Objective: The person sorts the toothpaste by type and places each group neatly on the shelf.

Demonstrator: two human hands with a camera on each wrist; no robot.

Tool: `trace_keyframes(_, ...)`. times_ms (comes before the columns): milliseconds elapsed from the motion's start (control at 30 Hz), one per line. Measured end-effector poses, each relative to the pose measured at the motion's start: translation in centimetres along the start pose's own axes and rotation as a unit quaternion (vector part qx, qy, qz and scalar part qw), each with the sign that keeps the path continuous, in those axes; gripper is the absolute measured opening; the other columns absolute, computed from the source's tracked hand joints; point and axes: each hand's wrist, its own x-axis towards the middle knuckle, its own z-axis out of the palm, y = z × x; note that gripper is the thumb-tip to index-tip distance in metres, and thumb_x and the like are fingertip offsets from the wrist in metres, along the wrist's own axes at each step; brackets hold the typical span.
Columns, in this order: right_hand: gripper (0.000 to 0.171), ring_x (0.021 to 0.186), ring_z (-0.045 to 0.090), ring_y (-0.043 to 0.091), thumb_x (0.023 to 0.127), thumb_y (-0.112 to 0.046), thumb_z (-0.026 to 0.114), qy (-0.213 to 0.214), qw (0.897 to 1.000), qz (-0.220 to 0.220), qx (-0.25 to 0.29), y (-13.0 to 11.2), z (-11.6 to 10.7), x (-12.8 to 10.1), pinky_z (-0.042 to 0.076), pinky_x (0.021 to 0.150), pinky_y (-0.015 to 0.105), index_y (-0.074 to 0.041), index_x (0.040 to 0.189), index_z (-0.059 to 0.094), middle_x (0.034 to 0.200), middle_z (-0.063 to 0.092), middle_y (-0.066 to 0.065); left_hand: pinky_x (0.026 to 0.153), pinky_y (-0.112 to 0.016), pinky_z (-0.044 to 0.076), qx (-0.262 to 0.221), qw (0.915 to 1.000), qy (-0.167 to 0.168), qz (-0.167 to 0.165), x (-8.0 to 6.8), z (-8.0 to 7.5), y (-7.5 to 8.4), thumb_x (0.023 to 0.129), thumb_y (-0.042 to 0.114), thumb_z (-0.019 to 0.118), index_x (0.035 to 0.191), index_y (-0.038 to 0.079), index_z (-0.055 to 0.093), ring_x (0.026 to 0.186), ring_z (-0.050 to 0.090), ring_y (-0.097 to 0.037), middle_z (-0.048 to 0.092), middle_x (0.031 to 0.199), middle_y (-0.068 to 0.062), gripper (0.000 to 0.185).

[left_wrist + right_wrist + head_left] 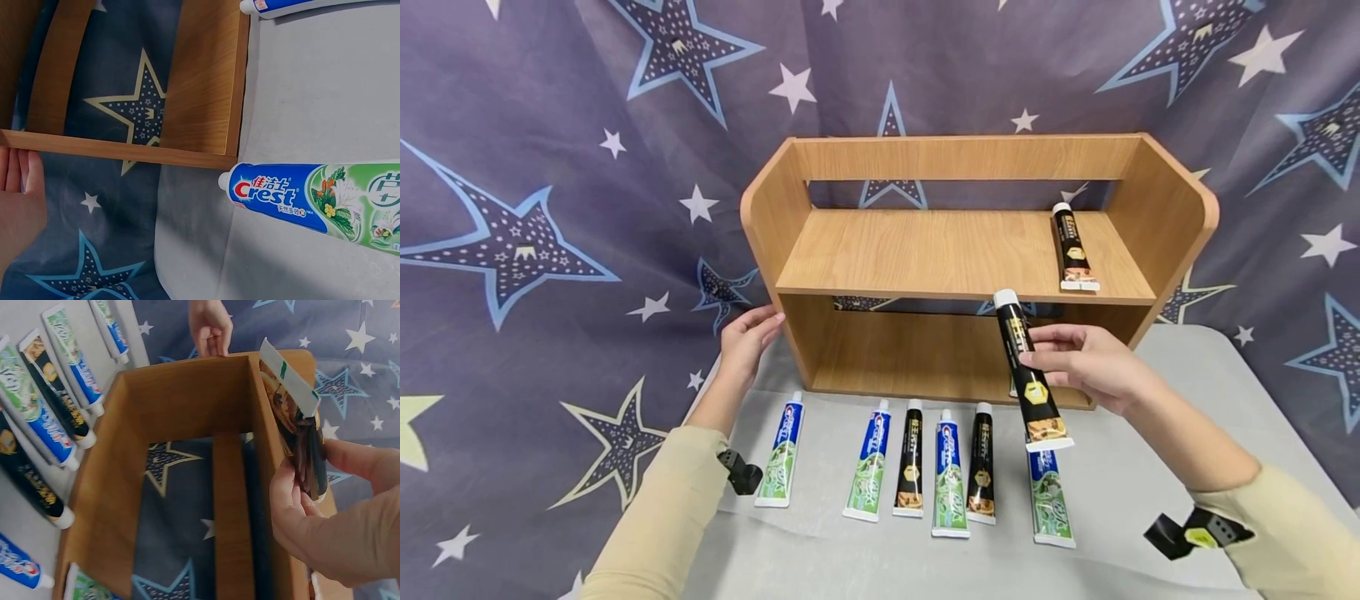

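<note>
Black tube (1030,375) pinched by right hand (1093,362) before shelf (962,250); left hand (747,340) flat, relaxed against shelf side.

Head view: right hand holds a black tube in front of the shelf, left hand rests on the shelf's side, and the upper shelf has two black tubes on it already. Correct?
One detail is off: the upper shelf carries only one black tube, lying at its right end, as the head view shows. The rest holds: the right hand holds a black tube in front of the shelf, and the left hand rests on the shelf's side.
</note>
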Motion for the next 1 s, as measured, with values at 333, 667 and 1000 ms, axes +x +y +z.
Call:
trace_keyframes(333,0.064,0.087,0.065,0.0,0.091,-0.016,0.065,0.006,1.0,-0.016,-0.022,-2.8,0.7,0.3,0.059,0.079,0.018,0.01,0.14,0.034,0.094,0.065,-0.013,0.073,-0.011,0.058,-0.027,0.9994,-0.009,0.019,-0.1,0.1,0.0,0.087,-0.002,0.065,0.08,0.019,0.067,0.076,0.068,0.0,0.07,0.074,0.012,0.022)
trace_keyframes(667,0.061,0.08,0.066,0.001,0.094,-0.015,0.06,0.011,1.0,-0.01,0.016,-4.7,-0.1,2.2,0.058,0.077,0.015,0.011,0.141,0.03,0.086,0.067,-0.016,0.074,-0.012,0.058,-0.032,0.9994,-0.01,0.009,-0.2,0.2,0.1,0.086,-0.003,0.066,0.079,0.02,0.067,0.072,0.068,0.002,0.071,0.073,0.012,0.024)
trace_keyframes(1000,0.053,0.073,0.067,0.002,0.089,-0.017,0.068,0.082,0.993,-0.009,0.082,-8.0,-2.0,5.5,0.058,0.073,0.014,0.0,0.133,0.044,0.076,0.068,-0.013,0.076,-0.014,0.059,-0.04,0.999,-0.012,0.016,-0.1,0.1,0.1,0.086,-0.005,0.065,0.077,0.02,0.068,0.071,0.068,0.001,0.071,0.073,0.011,0.027)
